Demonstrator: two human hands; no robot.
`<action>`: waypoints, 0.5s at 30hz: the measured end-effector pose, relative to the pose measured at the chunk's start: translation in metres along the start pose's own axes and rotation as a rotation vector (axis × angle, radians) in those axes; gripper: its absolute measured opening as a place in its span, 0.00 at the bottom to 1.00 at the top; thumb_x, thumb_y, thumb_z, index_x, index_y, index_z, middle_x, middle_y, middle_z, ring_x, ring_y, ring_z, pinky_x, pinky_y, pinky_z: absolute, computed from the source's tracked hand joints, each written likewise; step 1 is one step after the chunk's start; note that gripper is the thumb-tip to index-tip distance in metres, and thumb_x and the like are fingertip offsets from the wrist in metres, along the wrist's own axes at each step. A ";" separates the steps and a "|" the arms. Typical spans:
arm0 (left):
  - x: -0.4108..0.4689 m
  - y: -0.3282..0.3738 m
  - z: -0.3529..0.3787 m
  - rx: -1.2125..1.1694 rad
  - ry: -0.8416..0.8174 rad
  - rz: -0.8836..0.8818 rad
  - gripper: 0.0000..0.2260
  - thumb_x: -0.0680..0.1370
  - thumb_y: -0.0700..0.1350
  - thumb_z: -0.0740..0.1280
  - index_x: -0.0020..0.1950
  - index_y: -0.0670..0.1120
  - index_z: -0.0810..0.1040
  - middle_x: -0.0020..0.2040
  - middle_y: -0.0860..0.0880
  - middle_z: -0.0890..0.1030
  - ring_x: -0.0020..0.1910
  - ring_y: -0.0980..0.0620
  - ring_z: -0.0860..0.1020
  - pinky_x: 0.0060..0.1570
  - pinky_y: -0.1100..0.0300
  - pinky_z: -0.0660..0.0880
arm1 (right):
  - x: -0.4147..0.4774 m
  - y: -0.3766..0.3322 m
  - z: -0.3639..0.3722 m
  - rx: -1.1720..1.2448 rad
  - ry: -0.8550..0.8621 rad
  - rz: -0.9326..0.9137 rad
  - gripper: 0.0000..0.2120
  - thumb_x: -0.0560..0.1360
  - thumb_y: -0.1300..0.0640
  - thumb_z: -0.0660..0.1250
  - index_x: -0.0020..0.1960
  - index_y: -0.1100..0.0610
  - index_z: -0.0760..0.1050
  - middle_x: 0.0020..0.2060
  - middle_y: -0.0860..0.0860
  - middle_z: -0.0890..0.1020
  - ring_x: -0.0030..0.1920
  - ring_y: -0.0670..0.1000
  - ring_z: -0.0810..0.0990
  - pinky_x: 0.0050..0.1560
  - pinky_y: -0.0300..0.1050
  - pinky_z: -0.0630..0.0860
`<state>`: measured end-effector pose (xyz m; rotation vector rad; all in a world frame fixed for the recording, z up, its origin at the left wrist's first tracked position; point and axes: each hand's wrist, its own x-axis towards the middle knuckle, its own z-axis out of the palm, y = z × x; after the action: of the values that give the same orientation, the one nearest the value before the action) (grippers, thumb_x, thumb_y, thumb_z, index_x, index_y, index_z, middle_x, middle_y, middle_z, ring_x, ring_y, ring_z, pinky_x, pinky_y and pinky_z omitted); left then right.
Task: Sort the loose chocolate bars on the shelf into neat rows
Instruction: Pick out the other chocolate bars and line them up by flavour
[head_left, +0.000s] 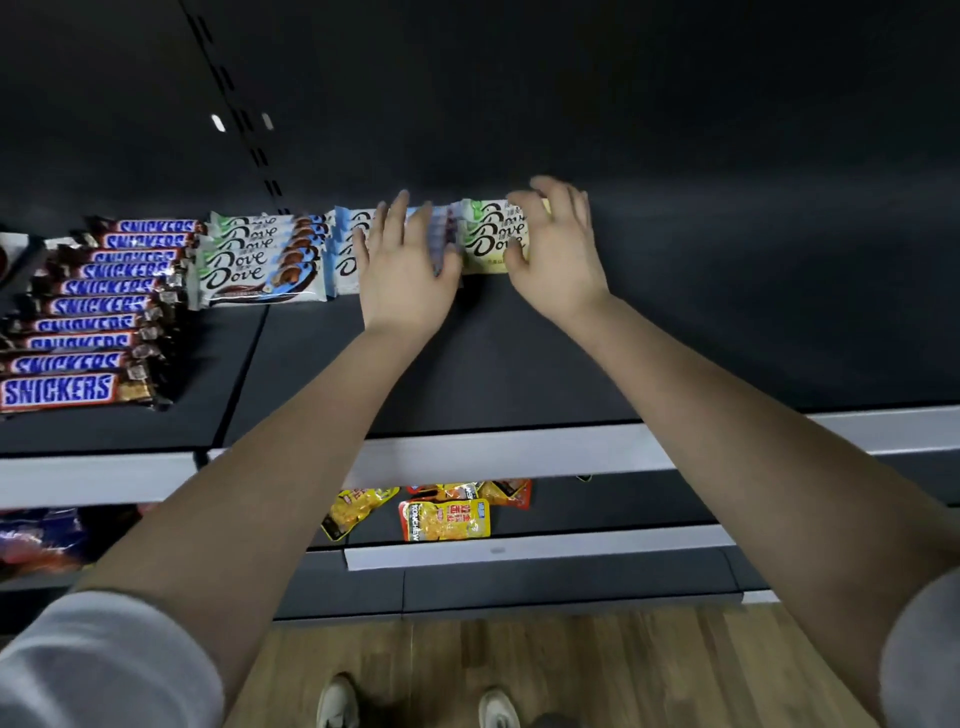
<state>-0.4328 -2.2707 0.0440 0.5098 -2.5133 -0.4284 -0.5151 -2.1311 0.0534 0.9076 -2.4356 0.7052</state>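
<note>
Shelf (519, 364): dark display deck, stock pushed to the back along the left and centre; the right part bare.
Snickers row (88, 312): far left, bars overlapped front to back in one tidy column.
Green-and-brown Dove stack (249, 260): just right of the Snickers, overlapped and squared.
Blue Dove stack (348, 249): next along, touching its neighbour; right half hidden under a palm.
Pale-green Dove stack (485, 239): rightmost group, at the back of the shelf, close beside the blue stack.
Left hand (405, 270): laid flat, fingers straight and slightly spread, pressing down on the blue bars.
Right hand (556, 249): fingers curled over the far right end of the pale-green bars, thumb at the near edge, clasping the group.
Step in hand: judged to be closing up and squaring the last two Dove groups against each other.
Next move calls for: a light inward push from the right, the flat palm steadying so the bars do not ride up, then a check that the front edges line up.
Snack packets (444, 519): yellow, loose on the lower shelf, not part of this job.
</note>
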 end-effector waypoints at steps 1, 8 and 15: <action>0.003 -0.006 -0.007 -0.002 0.012 -0.004 0.23 0.78 0.49 0.59 0.72 0.45 0.63 0.75 0.46 0.59 0.75 0.46 0.53 0.73 0.47 0.46 | 0.005 -0.011 0.002 0.014 0.010 -0.019 0.20 0.70 0.60 0.64 0.62 0.60 0.73 0.63 0.59 0.71 0.66 0.60 0.67 0.71 0.58 0.56; 0.023 -0.082 -0.065 0.053 0.102 -0.015 0.21 0.73 0.48 0.58 0.65 0.44 0.73 0.68 0.43 0.70 0.68 0.42 0.66 0.70 0.49 0.56 | 0.034 -0.112 0.038 0.111 -0.008 -0.087 0.21 0.70 0.60 0.64 0.63 0.59 0.72 0.64 0.59 0.71 0.67 0.59 0.67 0.72 0.56 0.51; 0.029 -0.199 -0.147 0.057 0.175 -0.135 0.20 0.71 0.48 0.57 0.59 0.44 0.77 0.61 0.41 0.75 0.62 0.39 0.70 0.65 0.51 0.63 | 0.052 -0.250 0.097 0.192 -0.060 -0.171 0.19 0.71 0.60 0.64 0.61 0.60 0.74 0.64 0.61 0.71 0.66 0.62 0.67 0.73 0.56 0.52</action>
<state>-0.3209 -2.4865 0.0962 0.7104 -2.3362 -0.3466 -0.3996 -2.3767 0.0838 1.2111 -2.3350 0.8703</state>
